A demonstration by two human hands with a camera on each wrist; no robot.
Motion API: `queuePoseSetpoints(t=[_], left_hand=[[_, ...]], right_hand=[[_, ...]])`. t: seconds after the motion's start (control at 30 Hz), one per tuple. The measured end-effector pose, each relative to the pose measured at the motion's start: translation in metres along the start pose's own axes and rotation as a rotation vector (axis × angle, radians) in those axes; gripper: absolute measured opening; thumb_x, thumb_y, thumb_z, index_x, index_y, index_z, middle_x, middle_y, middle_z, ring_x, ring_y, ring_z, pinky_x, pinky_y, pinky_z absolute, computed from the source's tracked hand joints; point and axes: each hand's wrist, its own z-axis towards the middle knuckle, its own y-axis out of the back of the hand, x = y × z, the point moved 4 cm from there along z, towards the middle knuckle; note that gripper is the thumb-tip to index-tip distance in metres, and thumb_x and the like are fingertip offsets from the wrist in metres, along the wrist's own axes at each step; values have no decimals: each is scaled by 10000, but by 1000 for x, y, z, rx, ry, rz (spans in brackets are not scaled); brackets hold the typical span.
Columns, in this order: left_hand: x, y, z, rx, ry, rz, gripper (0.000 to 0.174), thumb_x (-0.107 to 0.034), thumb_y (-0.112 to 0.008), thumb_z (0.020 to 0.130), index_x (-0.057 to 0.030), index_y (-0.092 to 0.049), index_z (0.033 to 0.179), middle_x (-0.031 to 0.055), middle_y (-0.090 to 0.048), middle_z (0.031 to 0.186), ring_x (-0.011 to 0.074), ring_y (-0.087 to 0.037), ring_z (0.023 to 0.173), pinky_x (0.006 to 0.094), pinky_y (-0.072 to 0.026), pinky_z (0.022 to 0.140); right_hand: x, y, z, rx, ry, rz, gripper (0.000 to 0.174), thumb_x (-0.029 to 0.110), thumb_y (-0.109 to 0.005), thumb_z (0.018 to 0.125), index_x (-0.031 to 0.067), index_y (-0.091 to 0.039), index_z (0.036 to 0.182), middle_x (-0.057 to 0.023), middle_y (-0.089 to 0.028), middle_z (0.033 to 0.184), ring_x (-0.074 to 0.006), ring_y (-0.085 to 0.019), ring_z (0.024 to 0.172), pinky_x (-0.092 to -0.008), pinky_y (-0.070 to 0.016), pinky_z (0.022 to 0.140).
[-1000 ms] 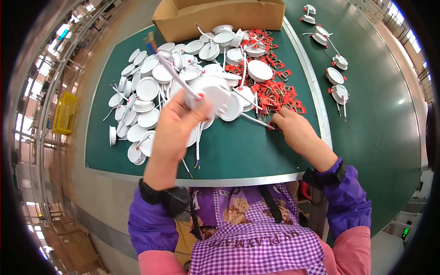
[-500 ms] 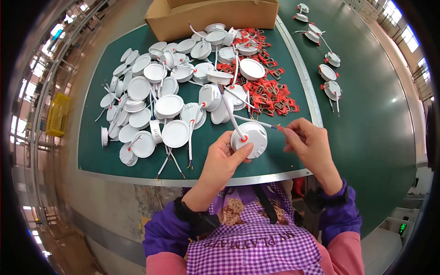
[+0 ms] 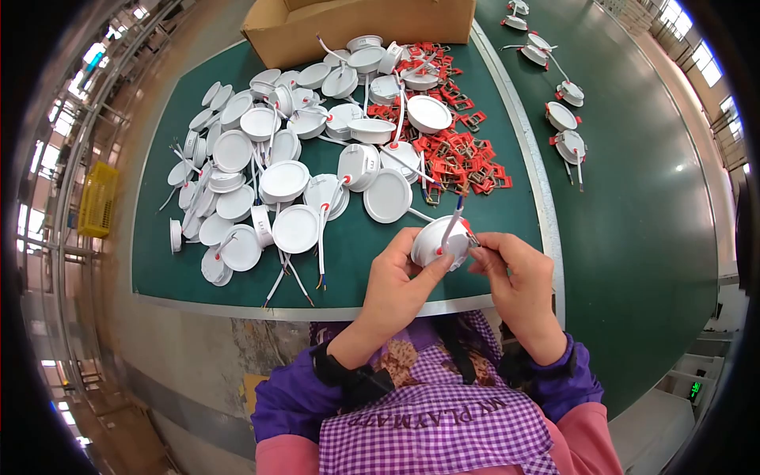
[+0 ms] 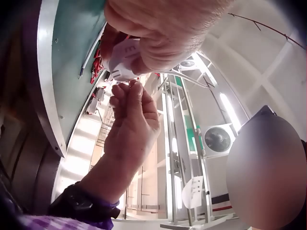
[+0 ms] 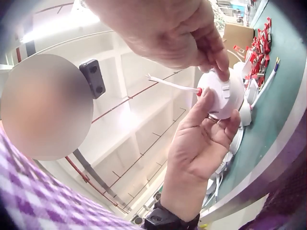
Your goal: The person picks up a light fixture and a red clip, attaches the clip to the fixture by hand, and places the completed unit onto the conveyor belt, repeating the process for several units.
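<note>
My left hand (image 3: 400, 281) grips a white round downlight (image 3: 429, 239) by its rim, thumb over the back. Its white cable (image 3: 452, 222) rises from a red grommet and ends in bare coloured wires. At the right side of the lamp my right hand (image 3: 518, 273) pinches a small red clip (image 3: 468, 227) with a metal spring, fingertips right at the housing. In the right wrist view the downlight (image 5: 225, 93) shows its back with a raised white block, and the right fingers cover much of the clip. The left wrist view shows both hands meeting at the lamp's edge.
A heap of white downlights (image 3: 233, 151) with loose cables covers the green table's left and middle. Red clips (image 3: 459, 161) lie piled to the right of them. Behind stands a cardboard box (image 3: 360, 29). Downlights fitted with red clips (image 3: 569, 146) line the right-hand green surface, past a metal edge strip (image 3: 526, 131).
The left hand has brought the downlight from over the heap to near the table's front edge and turned it. My right hand has come from the clip pile to the lamp's side with a red clip.
</note>
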Motion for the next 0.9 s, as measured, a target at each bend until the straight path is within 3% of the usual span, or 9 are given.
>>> queuePoseSetpoints(t=[0.23, 0.5, 0.57, 0.63, 0.7, 0.8, 0.9], left_hand=[[-9, -3, 0, -22, -109, 174, 231, -118, -647, 835, 9, -568, 1012, 51, -614, 844, 82, -561, 749, 242, -467, 658], [-26, -3, -3, 25, -201, 419, 231, -94, -646, 816, 5, -573, 1012, 70, -601, 825, 111, -563, 762, 258, -453, 681], [-20, -1, -4, 51, -162, 310, 238, -85, -640, 821, 8, -565, 1027, 67, -601, 850, 106, -561, 786, 256, -453, 696], [-17, -1, -7, 73, -127, 201, 245, -77, -634, 826, 10, -557, 1042, 65, -600, 875, 101, -559, 809, 253, -453, 712], [-15, -2, -9, 97, -69, 14, 270, -51, -609, 845, 12, -523, 1093, 55, -581, 953, 96, -553, 862, 251, -457, 746], [-10, -3, -10, 137, -53, -11, 297, -41, -590, 861, 10, -489, 1136, 47, -555, 1006, 95, -545, 902, 249, -456, 778], [-10, -7, -11, 133, -29, -48, 293, -47, -587, 868, 8, -487, 1138, 43, -546, 1009, 98, -540, 919, 248, -453, 792]], right_hand=[[-2, -6, -4, -64, 75, -61, 167, -67, -583, 790, -19, -577, 949, -151, -623, 783, -234, -655, 668, -298, -511, 561], [-4, -3, -4, -20, 26, -17, 133, -50, -598, 788, -19, -568, 914, -135, -625, 764, -209, -658, 674, -280, -500, 569], [-3, 1, -2, -3, -15, 22, 127, -37, -607, 792, -20, -567, 912, -129, -630, 770, -192, -661, 685, -268, -497, 581], [-4, 4, 1, -29, -251, 299, 135, -9, -628, 794, -20, -569, 915, -124, -642, 808, -156, -658, 708, -252, -493, 617], [-4, 7, -2, 0, -281, 287, 155, 10, -645, 790, -14, -573, 926, -131, -650, 855, -144, -653, 743, -249, -493, 642], [3, 6, -5, 1, -1, -9, 135, 13, -643, 789, 1, -578, 907, -131, -622, 793, -215, -632, 672, -275, -483, 591], [7, 4, -9, -47, 37, -76, 114, -3, -635, 785, 3, -576, 882, -129, -594, 746, -249, -599, 623, -303, -468, 556]])
